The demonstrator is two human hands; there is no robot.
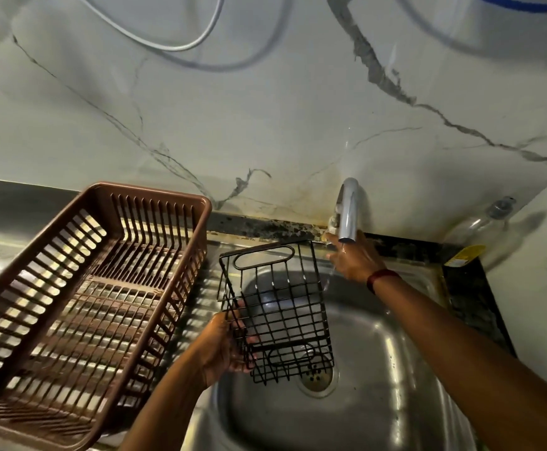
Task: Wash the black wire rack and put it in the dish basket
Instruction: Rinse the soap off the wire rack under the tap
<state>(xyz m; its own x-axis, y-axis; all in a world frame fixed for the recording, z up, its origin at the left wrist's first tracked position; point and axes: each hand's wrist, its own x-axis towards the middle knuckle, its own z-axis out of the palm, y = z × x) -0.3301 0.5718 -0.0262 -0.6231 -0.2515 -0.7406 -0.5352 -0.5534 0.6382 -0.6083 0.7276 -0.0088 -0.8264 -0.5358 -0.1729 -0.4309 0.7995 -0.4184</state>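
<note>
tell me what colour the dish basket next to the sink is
Brown, with slotted sides; the dish basket shows in the head view.

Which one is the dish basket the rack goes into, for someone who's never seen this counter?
Start at the steel sink below the marble wall. Look just left of it, onto the ribbed drainboard: the dish basket stands there. It is the big brown plastic tub with slotted walls and floor, unlike the smaller black wire rack held over the sink.
</note>
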